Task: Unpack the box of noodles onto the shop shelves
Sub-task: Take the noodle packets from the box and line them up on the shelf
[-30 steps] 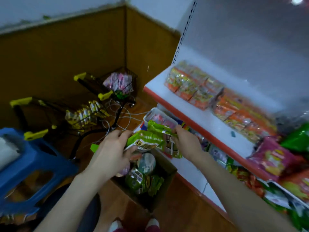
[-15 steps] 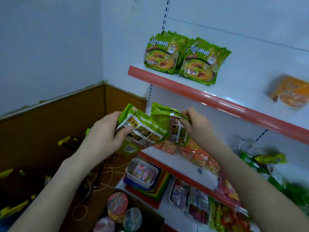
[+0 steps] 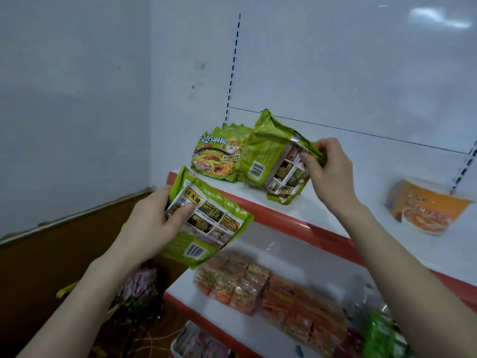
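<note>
— Where is room lying open on the top shelf (image 3: 343, 213)?

— A bare white stretch is running between the green packets (image 3: 219, 156) at its left end and the orange bowl (image 3: 428, 208) far right.

— What is standing in the way?

— The packet (image 3: 271, 161) in the right hand (image 3: 330, 169) is resting beside them; the left hand (image 3: 152, 226) is hanging below the red edge.

- One head view, worn by the person, faces forward and slightly down toward the shelf (image 3: 322, 215) in a wall corner.
- Close: both forearms reach in from below.
</note>
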Demonstrator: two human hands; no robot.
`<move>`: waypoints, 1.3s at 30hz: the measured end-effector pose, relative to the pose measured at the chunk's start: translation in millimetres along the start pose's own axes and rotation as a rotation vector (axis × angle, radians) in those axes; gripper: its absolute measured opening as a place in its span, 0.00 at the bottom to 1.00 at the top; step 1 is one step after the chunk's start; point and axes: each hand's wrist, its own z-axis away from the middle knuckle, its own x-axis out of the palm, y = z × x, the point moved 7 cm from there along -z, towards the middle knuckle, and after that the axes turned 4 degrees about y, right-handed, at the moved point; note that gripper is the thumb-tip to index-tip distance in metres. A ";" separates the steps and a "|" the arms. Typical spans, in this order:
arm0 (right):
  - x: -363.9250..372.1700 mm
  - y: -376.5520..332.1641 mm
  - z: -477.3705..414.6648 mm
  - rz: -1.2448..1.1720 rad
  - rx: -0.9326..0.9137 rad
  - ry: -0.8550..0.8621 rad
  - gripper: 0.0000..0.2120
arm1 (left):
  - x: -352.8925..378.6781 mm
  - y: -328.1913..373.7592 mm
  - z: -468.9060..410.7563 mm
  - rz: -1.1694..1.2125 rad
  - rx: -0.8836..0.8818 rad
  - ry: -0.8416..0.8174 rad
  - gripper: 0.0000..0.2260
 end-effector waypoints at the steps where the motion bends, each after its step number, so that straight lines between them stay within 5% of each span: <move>1: -0.1 3.0 -8.7 -0.012 -0.015 0.011 0.07 | 1.3 0.5 -5.0 -0.002 -0.006 0.022 0.14; 8: 20.9 48.1 -18.3 0.259 -0.205 -0.072 0.08 | 20.5 1.0 -23.9 -0.047 -0.077 0.078 0.09; 16: 27.4 54.3 27.6 0.242 -0.484 -0.265 0.10 | 31.2 -10.5 -53.3 -0.030 -0.068 0.015 0.14; 20: 30.4 70.8 49.0 0.235 -0.327 -0.415 0.15 | 39.6 -18.5 -61.1 -0.039 -0.060 -0.007 0.07; 23: 26.2 77.1 50.7 0.044 -0.035 -0.459 0.14 | 49.0 -17.2 -59.5 0.018 -0.036 -0.051 0.08; 26: 17.3 81.6 34.7 -0.171 0.239 -0.278 0.16 | 54.2 -15.2 -59.6 0.055 -0.023 -0.075 0.09; 29: 9.7 98.7 18.4 0.139 0.385 -0.162 0.12 | 56.8 -14.2 -60.2 0.063 -0.007 -0.085 0.08; 34: 12.0 122.9 18.1 0.283 0.719 -0.469 0.24 | 62.0 -12.4 -58.6 0.088 0.001 -0.130 0.09; 39: 28.4 121.1 23.9 0.238 0.768 -0.658 0.22 | 67.4 -9.6 -59.1 0.097 0.002 -0.153 0.06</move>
